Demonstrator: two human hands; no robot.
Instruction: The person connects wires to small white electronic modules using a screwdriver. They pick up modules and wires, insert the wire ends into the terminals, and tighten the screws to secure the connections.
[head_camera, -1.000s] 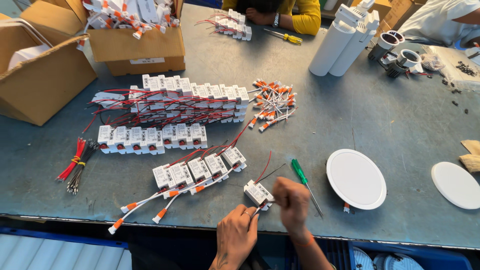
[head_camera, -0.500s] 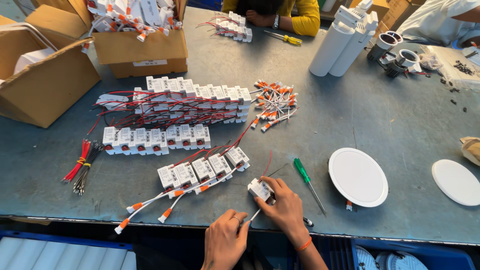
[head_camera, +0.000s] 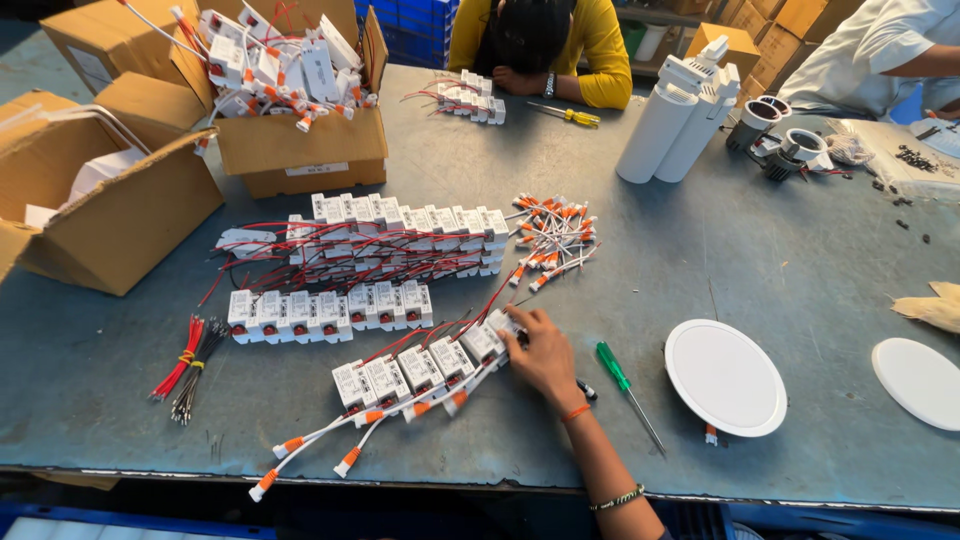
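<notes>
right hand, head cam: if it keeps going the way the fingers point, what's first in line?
The right hand points up-left; its fingertips already touch the end white driver box of the nearest row. Beyond that, probably the red wires.

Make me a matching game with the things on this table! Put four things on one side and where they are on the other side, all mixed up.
Things:
1. green screwdriver
2. yellow screwdriver
3. round white lamp
4. bundle of red and black wires

Places:
A. far side of the table, by the person in yellow
B. left of the rows of small white boxes, near the front edge
C. right of the green tool
D. just right of the right hand

Pairs: 1-D, 2-A, 3-C, 4-B
</notes>
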